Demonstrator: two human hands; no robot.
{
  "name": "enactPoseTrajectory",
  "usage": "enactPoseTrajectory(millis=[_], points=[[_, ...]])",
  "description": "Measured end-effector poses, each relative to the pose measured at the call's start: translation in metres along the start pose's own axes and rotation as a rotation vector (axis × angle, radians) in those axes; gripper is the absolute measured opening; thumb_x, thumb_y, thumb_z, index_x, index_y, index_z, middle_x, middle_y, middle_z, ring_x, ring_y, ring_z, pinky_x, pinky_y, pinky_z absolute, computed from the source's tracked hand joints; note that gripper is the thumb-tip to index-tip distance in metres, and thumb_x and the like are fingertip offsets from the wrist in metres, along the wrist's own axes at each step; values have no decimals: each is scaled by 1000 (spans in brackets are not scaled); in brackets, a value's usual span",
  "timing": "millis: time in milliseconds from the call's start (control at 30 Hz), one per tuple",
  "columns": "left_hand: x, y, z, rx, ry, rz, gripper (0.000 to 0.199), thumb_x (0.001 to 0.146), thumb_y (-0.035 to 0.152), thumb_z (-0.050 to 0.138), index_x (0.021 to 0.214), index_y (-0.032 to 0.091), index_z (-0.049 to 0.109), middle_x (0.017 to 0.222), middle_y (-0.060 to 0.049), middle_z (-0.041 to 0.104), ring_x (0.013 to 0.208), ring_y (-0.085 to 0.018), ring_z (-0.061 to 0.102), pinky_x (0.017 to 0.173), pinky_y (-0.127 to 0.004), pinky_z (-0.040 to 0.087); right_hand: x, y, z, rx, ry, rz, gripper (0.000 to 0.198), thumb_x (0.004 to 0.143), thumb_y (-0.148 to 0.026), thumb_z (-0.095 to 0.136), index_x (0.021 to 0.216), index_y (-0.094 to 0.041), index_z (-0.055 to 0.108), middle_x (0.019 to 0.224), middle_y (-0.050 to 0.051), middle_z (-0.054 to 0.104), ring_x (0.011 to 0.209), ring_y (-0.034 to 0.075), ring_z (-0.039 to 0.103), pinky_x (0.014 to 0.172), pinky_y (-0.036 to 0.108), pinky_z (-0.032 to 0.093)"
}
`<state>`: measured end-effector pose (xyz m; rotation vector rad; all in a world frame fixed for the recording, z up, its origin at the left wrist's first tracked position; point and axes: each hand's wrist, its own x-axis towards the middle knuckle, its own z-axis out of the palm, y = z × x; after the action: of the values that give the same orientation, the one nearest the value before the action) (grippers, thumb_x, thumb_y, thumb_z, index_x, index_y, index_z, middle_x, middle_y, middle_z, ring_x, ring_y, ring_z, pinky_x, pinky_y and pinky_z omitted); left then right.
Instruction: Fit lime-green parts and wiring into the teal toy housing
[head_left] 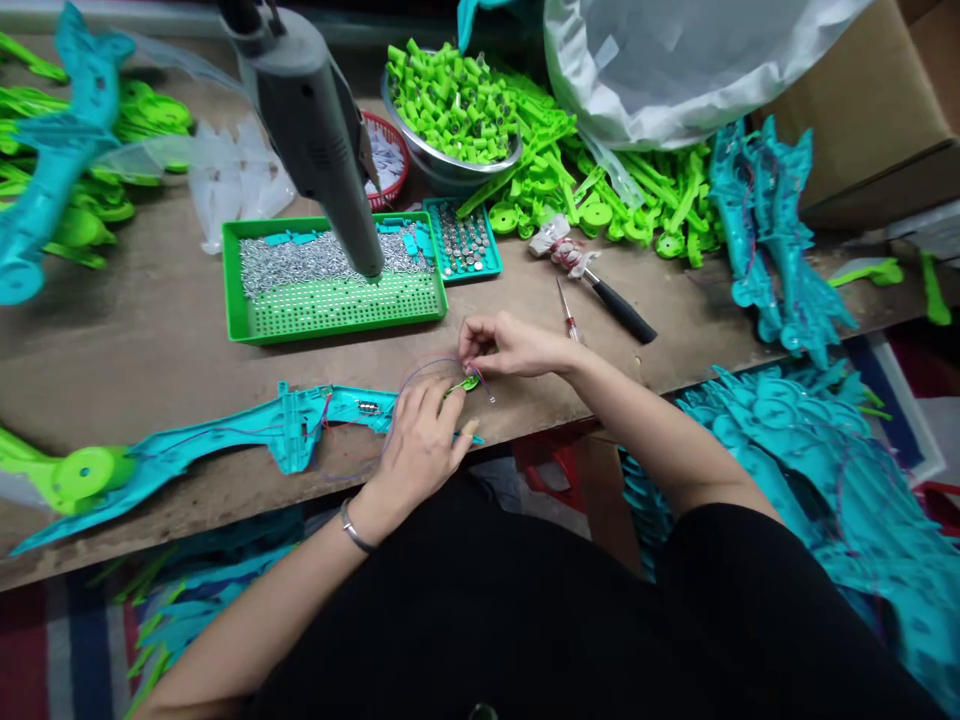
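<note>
The long teal plastic shell lies along the near edge of the table, with a bright green round piece at its left end and thin wires already lying inside it, so the wiring seems partly done and the shell is not yet closed. On its right end the left hand rests with fingers loosely curled, touching a small green part. Just right of the shell, the right hand pinches this part and a wire, fingertips together.
</note>
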<state>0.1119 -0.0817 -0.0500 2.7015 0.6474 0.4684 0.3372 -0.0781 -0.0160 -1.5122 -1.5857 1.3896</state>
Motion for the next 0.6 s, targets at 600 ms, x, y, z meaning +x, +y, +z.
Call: enactPoseTrajectory(millis=[600], points=[[3,-2,0,97,-48,92,30,94,22,52,122,16,62,123,-17,61,115,-32,54,97,-46,48,3,0,4,-271,-52,-97,18,75,-5,64,83,-18,54,78,-2,66,72,11,60,68,24,43]])
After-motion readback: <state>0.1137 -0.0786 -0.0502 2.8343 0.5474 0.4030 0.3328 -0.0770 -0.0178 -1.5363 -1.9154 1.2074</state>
